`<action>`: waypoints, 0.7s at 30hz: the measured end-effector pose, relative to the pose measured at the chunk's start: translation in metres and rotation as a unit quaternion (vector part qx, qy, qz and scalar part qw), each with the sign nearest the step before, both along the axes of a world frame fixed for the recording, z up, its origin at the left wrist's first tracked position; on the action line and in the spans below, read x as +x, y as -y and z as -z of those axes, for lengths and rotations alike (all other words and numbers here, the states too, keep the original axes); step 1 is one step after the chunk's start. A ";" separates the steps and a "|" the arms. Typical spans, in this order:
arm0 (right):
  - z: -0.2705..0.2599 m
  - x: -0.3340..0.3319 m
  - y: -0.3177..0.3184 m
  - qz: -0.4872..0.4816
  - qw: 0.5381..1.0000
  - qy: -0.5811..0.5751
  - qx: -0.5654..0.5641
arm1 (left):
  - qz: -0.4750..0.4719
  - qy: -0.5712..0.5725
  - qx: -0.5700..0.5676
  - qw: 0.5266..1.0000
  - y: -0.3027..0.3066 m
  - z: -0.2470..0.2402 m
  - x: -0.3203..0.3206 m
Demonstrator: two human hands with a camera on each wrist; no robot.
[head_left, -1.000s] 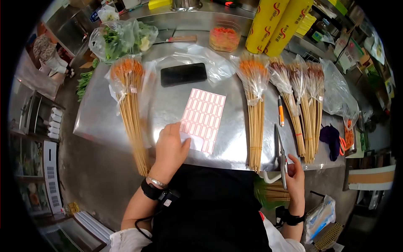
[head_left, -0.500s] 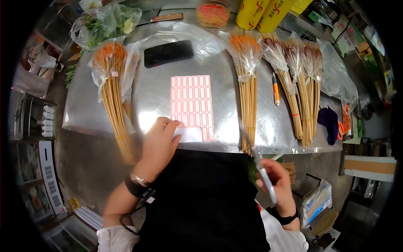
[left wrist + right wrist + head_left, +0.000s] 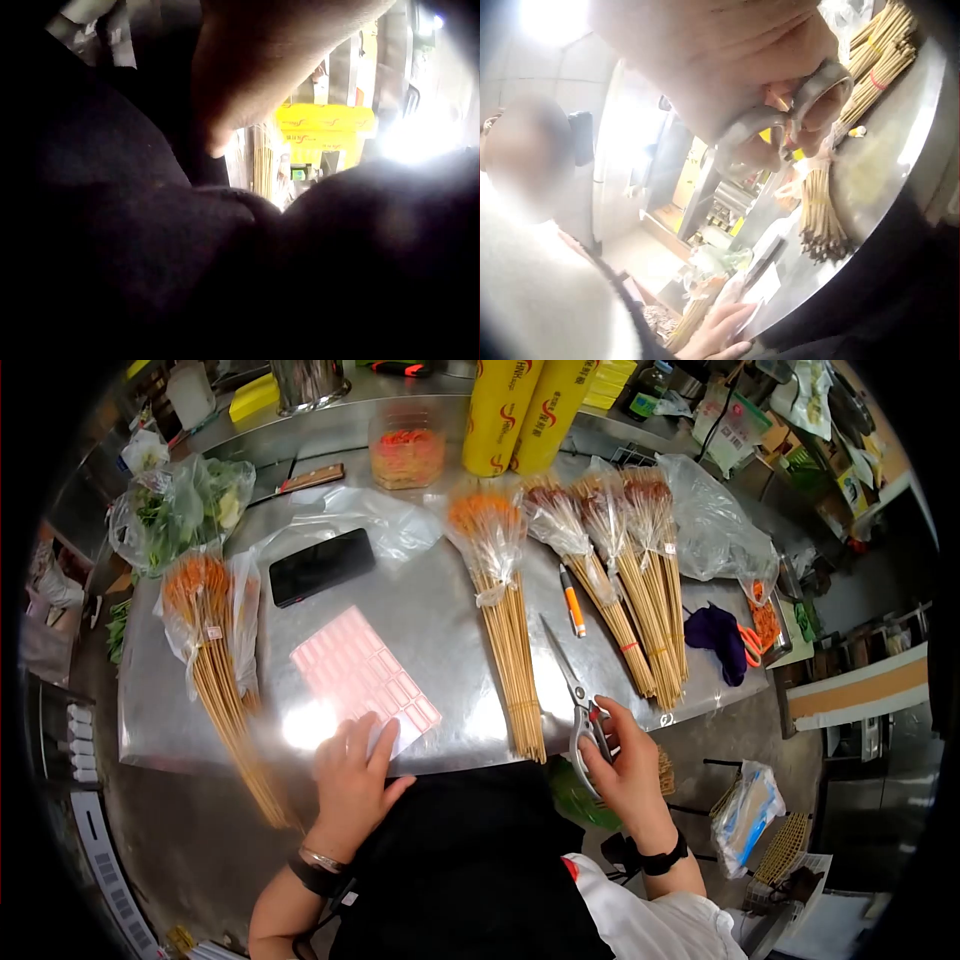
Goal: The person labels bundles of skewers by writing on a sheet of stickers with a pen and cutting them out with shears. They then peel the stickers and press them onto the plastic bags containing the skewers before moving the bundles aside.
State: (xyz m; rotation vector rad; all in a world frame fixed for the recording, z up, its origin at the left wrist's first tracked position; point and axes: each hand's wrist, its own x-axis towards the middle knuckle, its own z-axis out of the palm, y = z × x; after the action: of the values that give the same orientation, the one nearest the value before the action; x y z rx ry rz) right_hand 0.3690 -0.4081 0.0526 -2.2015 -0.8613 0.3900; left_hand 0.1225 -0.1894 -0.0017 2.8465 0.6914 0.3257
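My left hand [image 3: 352, 775] rests its fingertips on the near end of a pink-and-white sheet of sticker labels [image 3: 350, 655], beside a small white strip there. Its thumb points away from the sheet. Silver scissors [image 3: 585, 725] are in my right hand [image 3: 630, 772], held by the handles, with the blades angled forward over the table. In the right wrist view the finger loops of the scissors [image 3: 821, 94] circle the fingers. A tied bundle of skewers [image 3: 512, 670] with orange tops in a clear bag lies just left of the blades. The left wrist view is mostly dark.
Another bagged skewer bundle [image 3: 225, 680] hangs over the near edge at left. Brown-topped bundles [image 3: 655, 620], an orange pen [image 3: 572, 605] and a purple cloth [image 3: 715, 640] lie to the right. Behind are a black phone [image 3: 322, 567], bagged greens [image 3: 185, 510] and yellow film rolls [image 3: 510, 420].
The scissors swung back toward the body, then forward so their blades reach over the table. The label sheet has turned leftward under my left hand, and the view has shifted.
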 end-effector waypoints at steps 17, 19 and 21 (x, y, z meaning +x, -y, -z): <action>0.039 0.084 -0.070 0.016 0.943 0.332 -0.017 | 0.092 0.066 -0.062 0.992 -0.002 0.018 0.032; 0.069 0.116 -0.082 0.047 0.945 0.316 -0.068 | 0.090 0.078 -0.045 0.992 -0.003 0.029 0.029; 0.092 0.141 -0.094 -0.027 0.943 0.298 -0.148 | 0.070 0.033 -0.072 0.994 0.002 0.018 0.035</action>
State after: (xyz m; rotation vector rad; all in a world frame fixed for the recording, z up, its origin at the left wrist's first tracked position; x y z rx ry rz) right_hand 0.5103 -0.3140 -0.0396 -2.6305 -1.2477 -0.1550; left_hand 0.1577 -0.1918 -0.0196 2.7165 0.4788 0.3309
